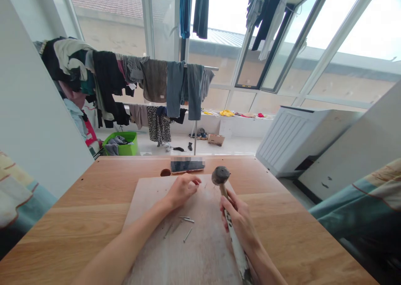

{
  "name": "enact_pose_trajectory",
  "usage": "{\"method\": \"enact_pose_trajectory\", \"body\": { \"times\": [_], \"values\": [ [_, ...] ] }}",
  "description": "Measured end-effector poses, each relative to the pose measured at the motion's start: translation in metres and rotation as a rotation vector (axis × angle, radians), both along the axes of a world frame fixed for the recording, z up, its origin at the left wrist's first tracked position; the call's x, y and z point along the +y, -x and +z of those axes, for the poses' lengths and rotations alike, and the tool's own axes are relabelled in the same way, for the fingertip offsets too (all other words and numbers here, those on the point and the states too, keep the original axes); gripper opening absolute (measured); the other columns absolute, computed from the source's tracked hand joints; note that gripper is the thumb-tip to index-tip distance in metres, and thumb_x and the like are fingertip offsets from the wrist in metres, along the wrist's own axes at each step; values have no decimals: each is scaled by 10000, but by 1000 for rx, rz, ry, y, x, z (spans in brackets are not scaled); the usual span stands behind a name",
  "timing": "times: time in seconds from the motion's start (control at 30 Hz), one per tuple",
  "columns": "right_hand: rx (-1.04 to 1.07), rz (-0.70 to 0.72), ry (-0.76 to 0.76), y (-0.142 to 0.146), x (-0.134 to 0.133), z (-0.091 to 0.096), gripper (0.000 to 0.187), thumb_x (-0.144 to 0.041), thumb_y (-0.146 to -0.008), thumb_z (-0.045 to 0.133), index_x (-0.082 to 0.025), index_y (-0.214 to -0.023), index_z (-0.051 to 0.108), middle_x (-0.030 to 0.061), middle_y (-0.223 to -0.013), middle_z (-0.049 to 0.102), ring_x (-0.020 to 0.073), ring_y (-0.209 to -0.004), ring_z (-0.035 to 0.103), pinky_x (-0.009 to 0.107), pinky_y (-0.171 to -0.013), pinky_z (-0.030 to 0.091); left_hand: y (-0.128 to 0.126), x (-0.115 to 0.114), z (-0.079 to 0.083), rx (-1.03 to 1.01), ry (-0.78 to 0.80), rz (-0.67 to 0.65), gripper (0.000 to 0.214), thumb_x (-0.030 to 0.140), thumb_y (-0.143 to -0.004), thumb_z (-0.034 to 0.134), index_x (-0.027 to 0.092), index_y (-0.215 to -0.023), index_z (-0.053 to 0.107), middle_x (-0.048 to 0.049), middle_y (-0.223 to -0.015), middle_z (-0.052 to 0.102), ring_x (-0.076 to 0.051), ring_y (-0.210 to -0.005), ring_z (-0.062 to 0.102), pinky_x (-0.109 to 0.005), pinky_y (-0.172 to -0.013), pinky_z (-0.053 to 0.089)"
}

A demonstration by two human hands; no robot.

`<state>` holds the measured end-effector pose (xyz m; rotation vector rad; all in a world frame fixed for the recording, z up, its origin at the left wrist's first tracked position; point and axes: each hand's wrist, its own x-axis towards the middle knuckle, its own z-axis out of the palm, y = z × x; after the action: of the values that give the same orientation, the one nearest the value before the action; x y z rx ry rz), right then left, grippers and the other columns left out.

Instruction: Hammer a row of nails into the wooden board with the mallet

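Note:
My right hand (238, 220) is wrapped round the wooden handle of a hammer (221, 176), whose dark round head is raised just above the pale wooden board (147, 201). My left hand (182, 188) rests on the board's far part with fingertips pinched together near a small nail that I can barely make out. Several loose nails (184, 223) lie on the board between my two forearms.
The board lies on a wooden table (94, 209). A phone (187, 166) lies at the table's far edge beside a round hole (165, 172). Beyond are a clothes rack (131, 80), a green basket (123, 143), a white cabinet (297, 134) and big windows.

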<state>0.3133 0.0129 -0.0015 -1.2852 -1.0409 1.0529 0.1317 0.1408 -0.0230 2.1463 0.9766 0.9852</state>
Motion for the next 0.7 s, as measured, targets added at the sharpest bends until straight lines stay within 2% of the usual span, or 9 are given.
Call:
{"method": "enact_pose_trajectory", "body": {
  "times": [0.13, 0.3, 0.4, 0.5, 0.7],
  "values": [
    [11, 13, -9, -1, 1, 2, 327, -520, -872, 653, -204, -921, 588, -71, -663, 513, 55, -364, 448, 172, -306, 386, 2, -3, -2, 35, -3, -10, 125, 137, -829, 633, 185, -900, 725, -41, -911, 763, -196, -863, 696, -304, -837, 516],
    [22, 99, -2, 4, 3, 14, 315, -499, -877, 655, -188, -879, 600, -58, -670, 537, 46, -350, 445, 164, -294, 364, 2, -2, -2, 31, 7, -9, 114, 139, -828, 626, 183, -893, 709, -32, -871, 750, -175, -800, 693, -275, -773, 528],
    [33, 132, -5, 15, 5, 18, 328, -510, -875, 645, -190, -938, 609, -63, -671, 530, 46, -344, 445, 164, -291, 364, 1, -2, -4, 17, 14, -1, 182, 143, -833, 628, 192, -994, 698, -13, -850, 735, -157, -754, 683, -263, -752, 530],
    [22, 126, -16, 24, 7, 15, 369, -512, -861, 653, -184, -1026, 620, -72, -654, 512, 50, -339, 437, 171, -289, 375, 1, -3, -3, -16, 13, -17, 276, 113, -817, 631, 201, -1076, 673, 8, -834, 727, -146, -743, 678, -255, -755, 529],
    [6, 134, -19, 27, 5, 5, 399, -505, -866, 622, -169, -1080, 631, -75, -637, 503, 50, -330, 427, 172, -286, 366, 1, -5, 2, -42, 15, -34, 282, 89, -807, 626, 185, -1069, 661, 7, -810, 721, -152, -739, 679, -254, -741, 511]
  ]
}}
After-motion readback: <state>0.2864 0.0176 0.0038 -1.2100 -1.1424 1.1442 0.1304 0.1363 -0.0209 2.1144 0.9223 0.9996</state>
